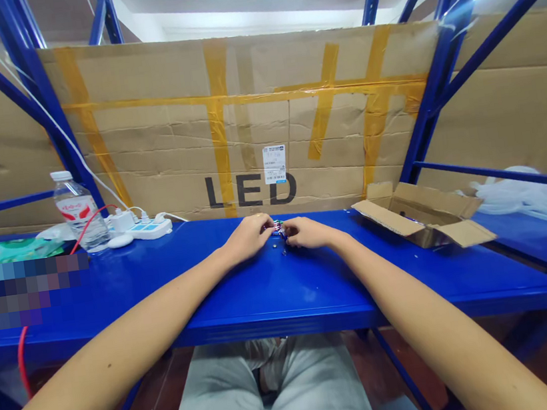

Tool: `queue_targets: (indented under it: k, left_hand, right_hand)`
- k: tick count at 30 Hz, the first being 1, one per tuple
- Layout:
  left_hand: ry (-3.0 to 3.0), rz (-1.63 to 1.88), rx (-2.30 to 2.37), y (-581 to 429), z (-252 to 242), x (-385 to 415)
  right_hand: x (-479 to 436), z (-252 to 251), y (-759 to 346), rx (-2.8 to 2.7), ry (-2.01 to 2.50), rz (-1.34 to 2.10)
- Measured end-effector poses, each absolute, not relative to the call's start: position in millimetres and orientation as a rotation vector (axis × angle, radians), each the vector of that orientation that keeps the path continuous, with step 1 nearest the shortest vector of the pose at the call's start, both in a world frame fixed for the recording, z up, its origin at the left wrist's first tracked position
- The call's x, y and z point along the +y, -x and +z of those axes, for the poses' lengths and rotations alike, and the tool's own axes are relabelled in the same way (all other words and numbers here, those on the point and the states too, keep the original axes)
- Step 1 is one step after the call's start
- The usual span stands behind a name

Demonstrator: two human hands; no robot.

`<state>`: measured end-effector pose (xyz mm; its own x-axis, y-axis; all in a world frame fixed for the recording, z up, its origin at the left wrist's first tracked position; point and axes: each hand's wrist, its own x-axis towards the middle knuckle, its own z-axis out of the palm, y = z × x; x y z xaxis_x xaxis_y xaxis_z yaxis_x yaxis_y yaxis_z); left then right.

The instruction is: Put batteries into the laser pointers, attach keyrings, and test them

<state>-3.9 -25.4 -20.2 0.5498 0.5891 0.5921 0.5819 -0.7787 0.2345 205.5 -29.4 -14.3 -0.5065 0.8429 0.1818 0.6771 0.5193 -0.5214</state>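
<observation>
My left hand [251, 236] is closed, its fingertips pinching a small shiny metallic piece [277, 227] just above the blue table [265, 293]. From the other side my right hand [306, 233] meets it, thumb and fingers bent together at a small dark bluish part [284, 236]. The two parts sit so close that I cannot tell whether they are joined. On the tabletop below the fingers lie a tiny round metal bit [274, 246] and another small bit [284, 252]. The exact kind of the held piece is too small to make out.
An opened cardboard box [418, 213] stands right of my hands. To the left are a water bottle [80, 213], a white power strip [148, 229] and a green packet [15, 251]. A large cardboard sheet [161, 159] marked LED rises behind, between blue rack posts [432, 90].
</observation>
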Motion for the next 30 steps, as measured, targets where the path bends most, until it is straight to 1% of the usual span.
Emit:
queue_targets:
  k: [2,6,8,11,13,15,18,20,24,28,30]
  left_hand:
    - [-2.798,1.118,0.932,-0.3,-21.8,-26.8]
    - [-2.899,1.073,0.821,-4.3,-26.5,-27.7]
    - [-2.917,1.037,0.831,-3.9,-26.6,-28.5]
    - [-2.875,1.017,0.968,-2.4,-24.6,-30.3]
    - [-2.864,0.940,1.084,-1.7,-24.8,-30.8]
    - [-2.908,0.787,1.137,-1.5,-27.5,-30.0]
    - [-2.974,0.561,1.125,-2.0,-34.1,-26.2]
    - [-2.960,0.530,1.113,-2.3,-37.0,-23.0]
    - [-2.844,0.650,1.113,-0.3,-32.5,-20.6]
    - [-2.748,0.971,1.054,1.8,-21.1,-25.9]
    - [-2.741,1.076,0.986,0.4,-18.4,-28.8]
  right_hand:
    - [-30.0,-14.7,-204.3,-2.338,1.229,0.577]
    - [-31.3,-14.7,-202.4,-2.309,1.205,0.692]
    - [-30.9,-14.4,-202.5,-2.296,1.213,0.718]
    - [-29.0,-13.8,-204.7,-2.303,1.250,0.663]
    - [-27.8,-13.4,-206.7,-2.328,1.263,0.600]
    - [-27.4,-12.9,-208.1,-2.352,1.262,0.560]
    - [-27.9,-12.2,-208.1,-2.364,1.272,0.537]
    - [-28.5,-11.8,-207.5,-2.366,1.276,0.526]
    - [-29.3,-11.7,-207.0,-2.369,1.276,0.516]
    - [-30.5,-12.5,-205.7,-2.355,1.265,0.525]
    - [-31.7,-12.6,-204.1,-2.340,1.238,0.580]
